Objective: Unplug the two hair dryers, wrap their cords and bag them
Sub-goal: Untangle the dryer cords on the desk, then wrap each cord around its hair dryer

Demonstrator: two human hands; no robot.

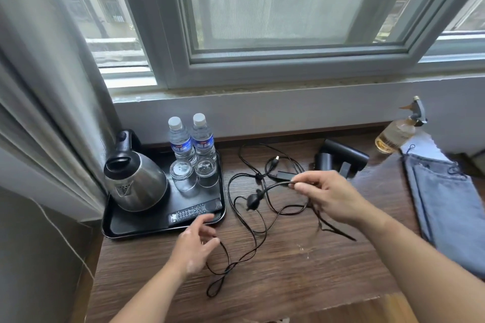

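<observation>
Across the wooden desk (288, 283) the cord (277, 185) sprawls in tangled loops. Your right hand (330, 196) pinches it at the fingertips, with the plug (253, 200) just left of them. Your left hand (195, 245) is open beside a lower loop. Free the tangles first, then coil evenly toward the dryers (341, 158).

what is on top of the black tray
On the tray: a steel kettle, two water bottles, two glasses and a remote control. What lies under the kettle is hidden, and the left hand covers part of the front rim.
</observation>
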